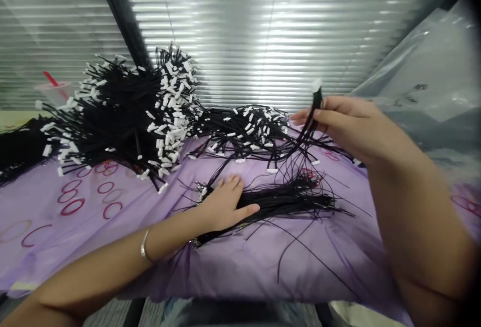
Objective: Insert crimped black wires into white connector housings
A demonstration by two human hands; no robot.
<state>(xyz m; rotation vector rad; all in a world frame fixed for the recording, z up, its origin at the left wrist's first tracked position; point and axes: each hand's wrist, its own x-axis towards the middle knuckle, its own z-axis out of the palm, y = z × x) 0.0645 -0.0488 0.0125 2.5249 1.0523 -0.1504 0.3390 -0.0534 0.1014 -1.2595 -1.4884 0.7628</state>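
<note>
- Near the lower centre of the frame, our left hand [225,201] lies palm down on a flat bundle of thin black wires [293,199]. This bundle stretches across the purple cloth with red ring prints [75,206].
- Its fingers lie straight and close together, the thumb sticks out to the side, and nothing is gripped.
- Right of centre, our right hand [345,124] is raised above the cloth. It pinches a small bunch of black wires [306,131] between thumb and fingertips.
- Just above those fingers, the bunch's white plastic connector [316,85] stands upright.
- Below the pinch, the strands hang down and fan out onto the cloth, close to the flat bundle.
- At the upper left, a big heap of black wires with white connector ends [124,116] rests on the cloth, well apart from both hands.
- Between that heap and our right hand, a thinner spread of the same wires [248,126] lies at the centre.
- On our left wrist sits a thin silver bangle [144,247].
- At the far left edge, a clear plastic cup with a red straw [56,89] stands behind the heap.
- Along the right edge lies a crumpled clear plastic bag [432,66].
- Across the top, grey window blinds [263,26] fill the background, and a black pole [120,16] slants in front of them.
</note>
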